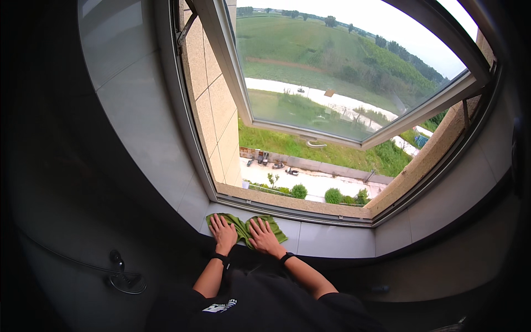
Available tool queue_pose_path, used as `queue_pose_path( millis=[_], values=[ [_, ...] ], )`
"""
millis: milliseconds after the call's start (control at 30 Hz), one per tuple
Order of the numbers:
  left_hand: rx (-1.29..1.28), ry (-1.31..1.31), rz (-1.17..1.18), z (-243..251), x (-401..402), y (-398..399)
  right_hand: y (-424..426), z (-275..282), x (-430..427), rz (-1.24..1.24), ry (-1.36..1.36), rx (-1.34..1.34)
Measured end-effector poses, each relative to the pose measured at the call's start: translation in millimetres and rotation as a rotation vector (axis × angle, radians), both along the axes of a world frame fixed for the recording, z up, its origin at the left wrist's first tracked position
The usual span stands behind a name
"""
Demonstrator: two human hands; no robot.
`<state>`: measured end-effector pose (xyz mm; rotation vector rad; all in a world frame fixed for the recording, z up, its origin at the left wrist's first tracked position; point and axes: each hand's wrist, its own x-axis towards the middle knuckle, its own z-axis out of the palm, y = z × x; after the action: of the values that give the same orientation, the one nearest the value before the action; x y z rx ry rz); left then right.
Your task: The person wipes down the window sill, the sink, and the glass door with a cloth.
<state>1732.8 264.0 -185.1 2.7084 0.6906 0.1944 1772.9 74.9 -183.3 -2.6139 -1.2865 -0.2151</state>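
A green cloth (241, 227) lies bunched on the left part of the tiled window sill (338, 240). My left hand (223, 233) presses flat on the cloth's left part, fingers slightly spread. On its right part rests my right hand (263, 236), palm down with the fingers apart. The cloth is folded between the two hands and hangs a little over the sill's front edge. Both wrists bear black bands. Just beyond the hands runs the lower track of the window frame (290, 213).
A top-hinged window sash (307, 133) is tilted outward, with a handle (316, 145) at its bottom edge. Below the opening, far down, are parked scooters and bushes. A shower head with a hose (127, 282) is at the lower left. Tiled reveals flank the window.
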Motion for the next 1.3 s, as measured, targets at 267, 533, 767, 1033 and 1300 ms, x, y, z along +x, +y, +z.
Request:
queue_pose_path(
  millis=[267,533,767,1033,1300],
  values=[
    [0.081,-0.084,-0.279,-15,-19,38,37,-3,4,0.041,0.014,0.014],
    [0.113,-0.039,-0.279,-16,-8,36,44,1,14,0.002,-0.016,0.015],
    [0.183,-0.028,-0.35,-27,7,2,32,-10,12,-0.057,-0.047,0.095],
    [0.319,-0.079,-0.648,-27,26,-86,-63,-15,-2,-0.337,-0.106,0.091],
    [0.377,-0.156,-0.904,-31,43,-202,-176,-9,-21,-0.567,-0.078,0.124]
  ],
)
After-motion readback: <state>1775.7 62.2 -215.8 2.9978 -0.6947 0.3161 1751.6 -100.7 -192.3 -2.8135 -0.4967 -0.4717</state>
